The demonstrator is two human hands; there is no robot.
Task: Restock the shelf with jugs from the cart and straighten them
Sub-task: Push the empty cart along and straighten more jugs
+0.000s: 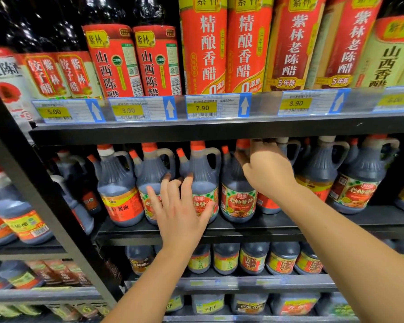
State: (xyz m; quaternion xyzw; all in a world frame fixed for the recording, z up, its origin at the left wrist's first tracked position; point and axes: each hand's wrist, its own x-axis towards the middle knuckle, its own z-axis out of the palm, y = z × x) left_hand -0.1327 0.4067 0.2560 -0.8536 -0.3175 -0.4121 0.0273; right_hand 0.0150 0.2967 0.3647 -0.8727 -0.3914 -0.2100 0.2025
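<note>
A row of dark soy sauce jugs with orange caps and side handles stands on the middle shelf [289, 221]. My left hand [181, 213] lies flat with spread, straight fingers against the front of two neighbouring jugs, one [149, 171] on its left and one [203, 169] on its right. My right hand [266, 170] reaches further in, fingers curled over the top of a jug [267, 205] that it mostly hides; only the jug's red label shows. Beside it stands a jug [237, 199] with its label facing out. No cart is in view.
Tall vinegar bottles [203, 47] fill the shelf above, behind a rail of price tags [202, 108] that hangs just over my right hand. Smaller bottles [252, 257] sit on the shelves below. A black upright post [33, 183] separates the left bay, which holds more jugs [21, 220].
</note>
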